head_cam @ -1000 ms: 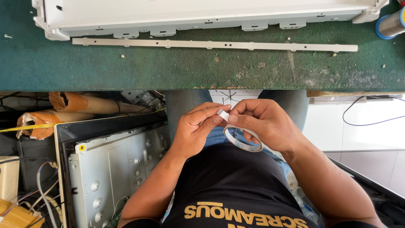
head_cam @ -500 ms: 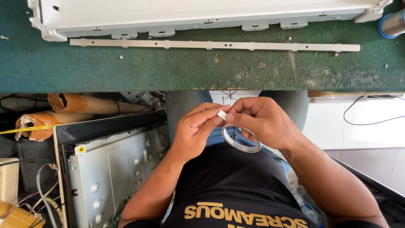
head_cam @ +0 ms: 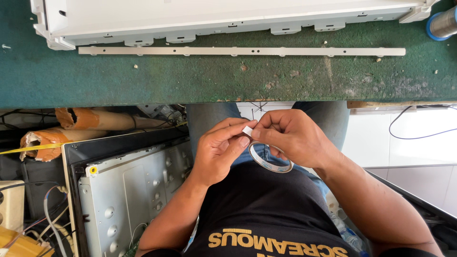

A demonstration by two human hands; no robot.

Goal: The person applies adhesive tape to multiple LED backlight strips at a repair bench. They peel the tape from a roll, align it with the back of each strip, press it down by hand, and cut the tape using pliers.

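Left hand [head_cam: 221, 150]: centre of the frame, below the worktop edge; fingers curled, thumb and forefinger pinching the white loose end of tape [head_cam: 247, 130]
Right hand [head_cam: 290, 135]: just right of the left, fingertips touching it; grip closed on the same tape end, the roll of tape [head_cam: 270, 161] hanging under its fingers
Roll of tape: thin ring, over the lap, centre of the frame
Worktop [head_cam: 190, 81]: green, across the top; long white strip [head_cam: 240, 51] lies on it beside a white panel [head_cam: 228, 16]
Lower left: grey metal chassis [head_cam: 128, 190]; cardboard tubes [head_cam: 90, 121] above it
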